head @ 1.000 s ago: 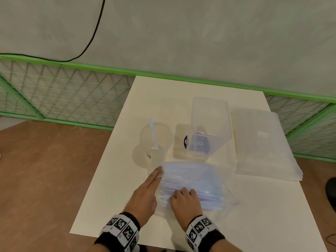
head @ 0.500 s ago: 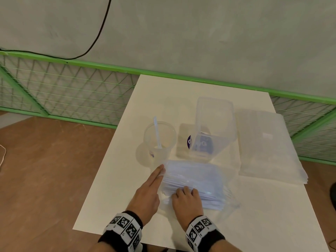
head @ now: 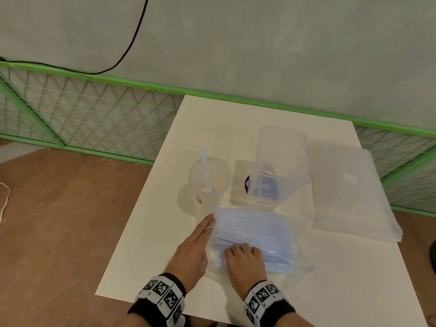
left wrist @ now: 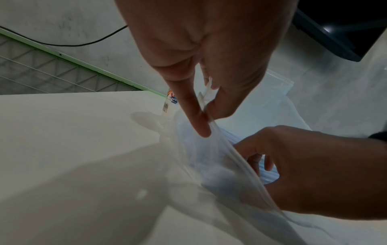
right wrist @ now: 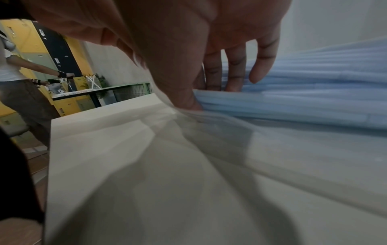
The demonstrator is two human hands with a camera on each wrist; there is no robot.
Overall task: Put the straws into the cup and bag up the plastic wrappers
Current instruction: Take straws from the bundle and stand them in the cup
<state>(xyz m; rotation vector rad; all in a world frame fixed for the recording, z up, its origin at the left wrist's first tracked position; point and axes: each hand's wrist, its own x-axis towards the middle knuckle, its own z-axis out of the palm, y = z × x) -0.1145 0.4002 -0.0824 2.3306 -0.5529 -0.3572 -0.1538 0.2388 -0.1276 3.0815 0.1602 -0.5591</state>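
1. Many wrapped straws (head: 252,234) lie stacked in a clear bag (head: 299,267), lower centre of the head view, on the white table (head: 342,291), just below the cup (head: 208,178).
2. One straw (head: 205,169) already stands tilted in the cup; judging by that, the task has barely begun.
3. Handling, my guess: each straw is light, thin, fairly stiff but bendable; the wrappers are slick film, so a stack will likely slide apart. Best to pinch one straw near its end, at the bag mouth, w/ thumb against finger pads.
4. Right hand (head: 245,263) reaches into the bag mouth, fingers (right wrist: 263,66) bent over the stack and thumb (right wrist: 184,92) pressed at the straw ends. Whether it has one straw pinched, I cannot tell.
5. Left hand (head: 193,253) lies along the bag's left edge; index finger (left wrist: 194,116) is straight, pointing toward the cup, and w/ the next fingers nips the bag's rim.
6. Views differ: the head view shows the left hand as simply flat beside the bag; only the left wrist cam reveals the rim nipped between fingers and the right hand inside the mouth.
7. Right wrist cam shows the straws as pale blue ridges, plus another person (right wrist: 18,86) at a far table, upper left of that frame.
8. Head view alone shows the clear box (head: 280,161) and the flat bag pile (head: 349,192), centre right.
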